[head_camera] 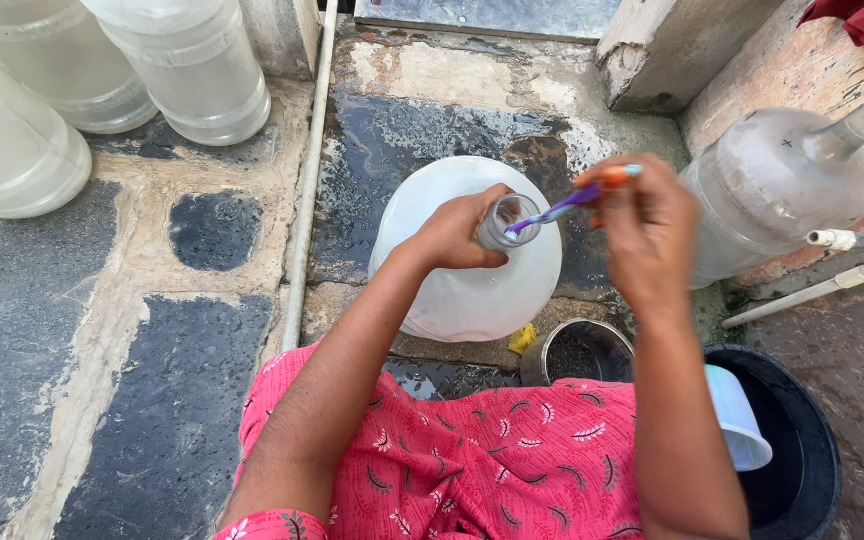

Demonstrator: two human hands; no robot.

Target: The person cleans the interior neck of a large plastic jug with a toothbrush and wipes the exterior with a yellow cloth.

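Large translucent water jug, standing upright on the wet stone floor directly in front of the person, its narrow neck pointing up toward the camera. The left hand is wrapped around the neck from the left, fingers curled closed on it just below the open mouth. The right hand is closed on a toothbrush with a purple shaft and an orange-and-blue handle end; the fingers pinch the handle, and the brush head reaches across to the mouth of the neck, where its tip lies at or just inside the rim; whether the bristles touch the plastic cannot be told. Both forearms extend from the bottom of the view over a pink patterned garment. Just below the jug, near the person's lap, a small round metal pot sits on the floor, and beside it a scrap of yellow material rests against the base of the jug. To the lower right is a black bucket with a pale blue-and-white cup lying in it. A second jug of the same kind lies tilted against the wall at right, its neck pointing up and right, above white pipes. Three further clear jugs stand well apart at upper left. A thin white pipe runs along the floor between those jugs and the held one.
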